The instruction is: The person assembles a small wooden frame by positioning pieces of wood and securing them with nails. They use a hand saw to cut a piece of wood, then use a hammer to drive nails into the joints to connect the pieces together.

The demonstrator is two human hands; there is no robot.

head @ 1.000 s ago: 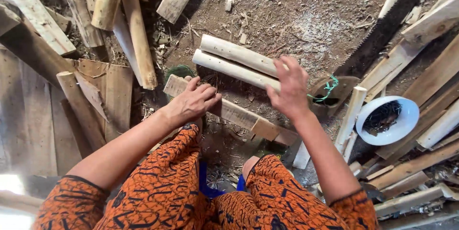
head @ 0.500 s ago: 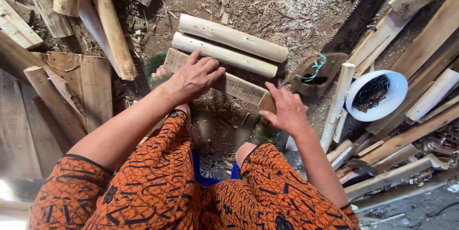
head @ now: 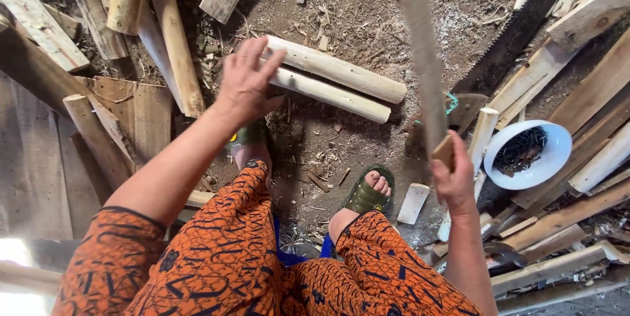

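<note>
Dirt ground is strewn with chips. Two peeled logs are reached for by the left hand, fingers spread. A long blade is gripped by the right hand, fingers wrapped tight; chopping seems underway, so careful aim is needed.

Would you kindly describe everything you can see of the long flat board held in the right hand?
The long flat wooden board looks grey-brown and weathered, rough-faced, blurred toward its far end. It stands raised, nearly upright in the view, tilted slightly left, rising from the right hand, which grips its lower end, where paler wood shows at the fingers. Nothing else touches it. It hangs above the sawdust-strewn dirt ground, right of the two pale peeled logs.
</note>
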